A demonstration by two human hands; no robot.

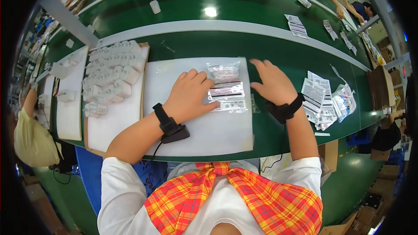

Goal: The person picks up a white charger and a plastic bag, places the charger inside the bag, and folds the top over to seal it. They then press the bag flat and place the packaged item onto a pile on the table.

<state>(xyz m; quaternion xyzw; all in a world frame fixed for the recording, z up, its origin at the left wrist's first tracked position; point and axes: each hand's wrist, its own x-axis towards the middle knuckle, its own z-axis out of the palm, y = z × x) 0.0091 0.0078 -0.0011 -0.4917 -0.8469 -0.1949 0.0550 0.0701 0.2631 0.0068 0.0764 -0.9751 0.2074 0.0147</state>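
A clear plastic pouch (226,88) with a printed card inside lies flat on a white mat (204,126) on the green workbench. My left hand (188,95) rests palm down on the mat, its fingertips pressing the pouch's left edge. To the pouch's right, my right hand (272,82) lies with fingers spread at the mat's edge, thumb pointing toward the pouch. Both wrists wear black straps.
A tray (114,122) on the left holds several small white adapters (112,76). A heap of printed pouches (324,102) lies to the right. Beyond a grey rail (209,27) runs a green belt with scattered packets. Other people work at the far corners and at left.
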